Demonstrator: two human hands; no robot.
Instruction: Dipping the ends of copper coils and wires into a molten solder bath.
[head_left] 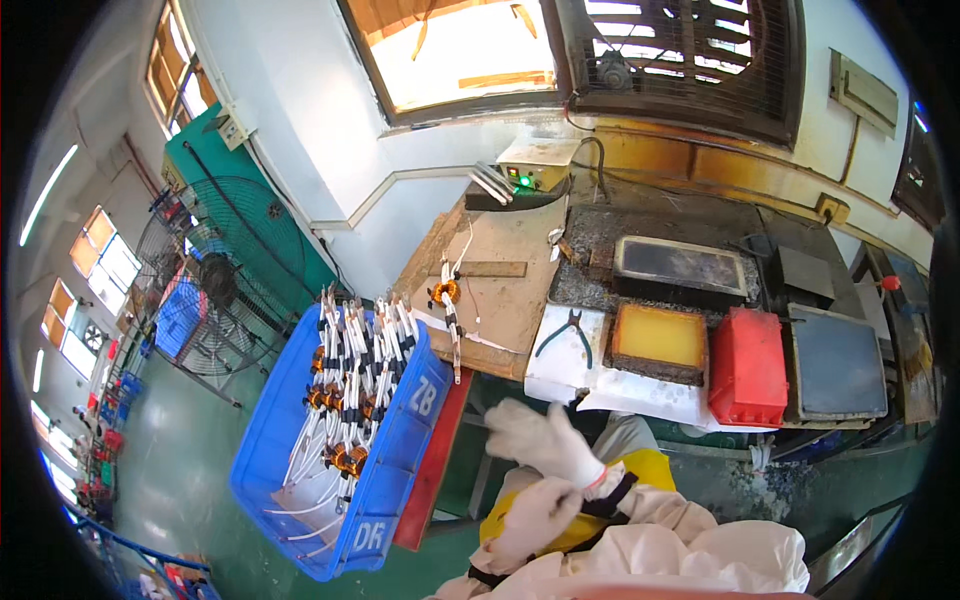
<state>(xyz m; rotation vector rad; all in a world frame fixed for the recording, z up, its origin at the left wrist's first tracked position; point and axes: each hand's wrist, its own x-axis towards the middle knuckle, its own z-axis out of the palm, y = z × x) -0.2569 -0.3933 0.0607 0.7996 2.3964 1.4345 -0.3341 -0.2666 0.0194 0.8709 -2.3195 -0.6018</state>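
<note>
Both my hands wear white gloves and are close together in front of my body, below the bench edge. My right hand (548,441) is open, its fingers stretched out to the left, and holds nothing. Against its wrist, my left hand (540,517) is closed, apparently pinching the cuff of the right glove (594,476). Left of the hands, a blue crate (395,470) holds several copper-wound ring coils (345,459) with white leads. One more coil (444,292) lies on the brown board (500,318). Cutting pliers (573,333) rest on white paper beside it.
On the bench are a tray of yellow material (658,337), a long dark-framed metal pan (680,266), a red bin (748,368) and a grey-topped tray (838,360). A box with a green light (540,165) stands behind. A large fan (215,280) is on the left.
</note>
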